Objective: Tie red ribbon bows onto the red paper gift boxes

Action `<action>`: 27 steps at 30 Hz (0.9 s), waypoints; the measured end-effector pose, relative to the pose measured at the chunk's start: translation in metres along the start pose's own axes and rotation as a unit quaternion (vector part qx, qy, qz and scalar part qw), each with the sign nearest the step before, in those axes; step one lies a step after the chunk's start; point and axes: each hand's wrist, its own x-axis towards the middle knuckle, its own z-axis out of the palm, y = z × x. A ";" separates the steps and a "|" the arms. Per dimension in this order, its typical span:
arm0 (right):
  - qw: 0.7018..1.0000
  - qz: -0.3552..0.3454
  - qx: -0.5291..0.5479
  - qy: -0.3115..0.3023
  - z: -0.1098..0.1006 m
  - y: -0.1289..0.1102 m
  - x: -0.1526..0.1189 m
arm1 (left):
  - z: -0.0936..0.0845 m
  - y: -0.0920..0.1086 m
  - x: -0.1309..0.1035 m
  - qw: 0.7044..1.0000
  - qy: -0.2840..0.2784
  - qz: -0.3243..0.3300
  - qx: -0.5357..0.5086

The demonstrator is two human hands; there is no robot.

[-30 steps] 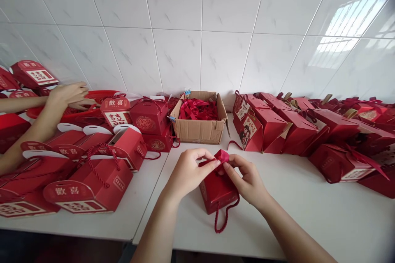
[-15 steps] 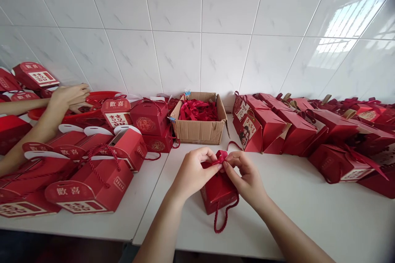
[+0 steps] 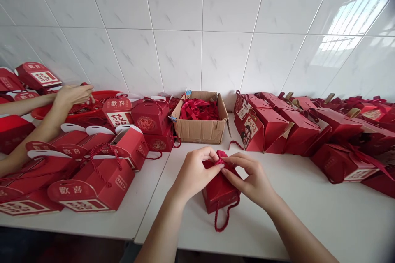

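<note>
A small red box (image 3: pixel 220 191) stands on the white table in front of me, its twisted cord handle (image 3: pixel 226 218) hanging over the near side. On its top sits a red ribbon (image 3: pixel 221 156), looped and gathered. My left hand (image 3: pixel 199 170) pinches the ribbon between thumb and forefinger from the left. From the right, my right hand (image 3: pixel 248 176) has its thumb and forefinger closed at the same ribbon, close to the left fingertips. The part of the ribbon under the fingers is hidden.
Behind the box, a cardboard carton (image 3: pixel 200 131) holds red ribbons. Red gift boxes (image 3: pixel 95 185) crowd the left, more red boxes (image 3: pixel 274 125) the right. Another person's hands (image 3: pixel 72 94) are over a red basin (image 3: pixel 40 113) at far left.
My right hand's fingers have straightened a little and shifted slightly at the ribbon. At far left the other person's hands have risen from the basin with something small.
</note>
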 end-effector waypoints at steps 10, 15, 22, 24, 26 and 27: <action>0.999 0.035 -0.002 -0.006 -0.002 0.005 0.000 | -0.006 0.002 -0.004 0.998 -0.015 0.010 0.056; 0.998 0.059 0.013 -0.007 0.000 0.008 0.000 | -0.004 0.000 -0.003 0.998 -0.004 0.035 0.059; 0.979 0.161 0.110 -0.056 0.001 0.007 0.001 | -0.001 -0.003 0.000 0.992 0.012 0.079 0.095; 0.966 0.189 0.162 -0.072 0.001 0.004 0.002 | -0.001 -0.004 0.000 0.992 0.015 0.081 0.098; 0.955 0.205 0.199 -0.084 0.002 0.002 0.002 | 0.000 -0.005 0.000 0.992 0.021 0.081 0.095; 0.950 0.209 0.212 -0.089 0.002 0.002 0.002 | 0.001 -0.005 0.001 0.992 0.023 0.082 0.093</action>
